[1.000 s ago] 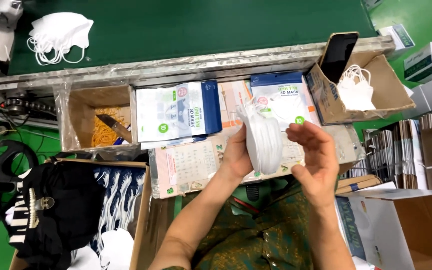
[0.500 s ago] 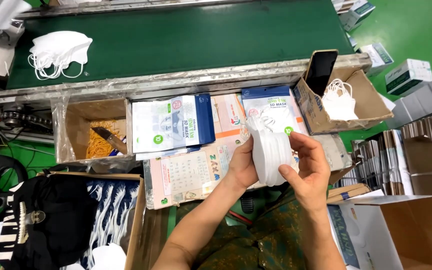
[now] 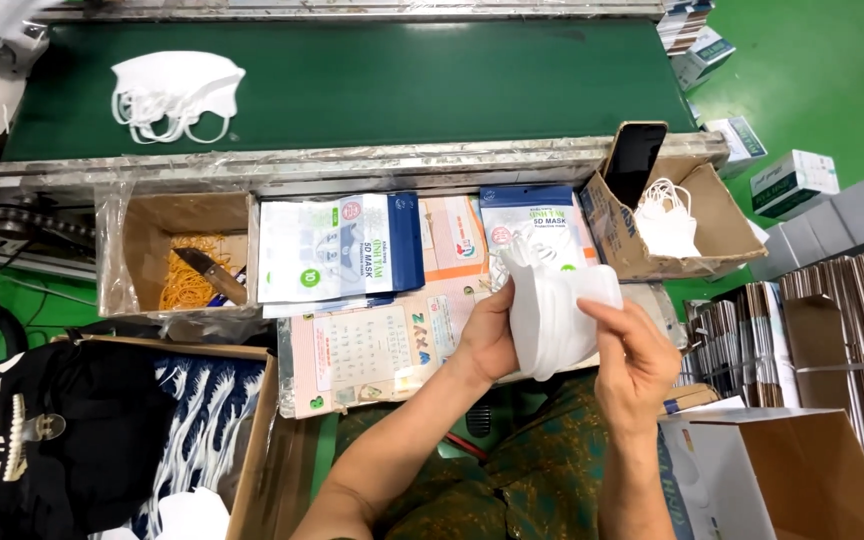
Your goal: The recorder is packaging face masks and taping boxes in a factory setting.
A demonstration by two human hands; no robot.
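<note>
Stack of white face masks held upright between both hands, just in front of the blue-and-white mask pouches laid flat on the tabletop.

Left hand: closed on the stack's left face, thumb side against it, fingers hidden behind. Right hand: fingers curled over the stack's right edge, thumb pressing toward the top corner. Both hands grip the stack; neither is open.

Landmarks relative to the stack:
- Second pouch, directly behind it, partly covered.
- Open cardboard box, to the right, holding loose white masks; a dark phone leans on its near-left wall.
- Cardboard bin, far left, with yellow rubber bands and a knife-like tool.
- Green conveyor belt, behind, carrying a loose bunch of masks at its left end.

Judgement on handling: the masks are soft and slide on each other, so even pressure from both sides and squared edges should keep the stack tidy. Ear loops look tucked in; a stray loop could snag. Count not readable from this view.
</note>
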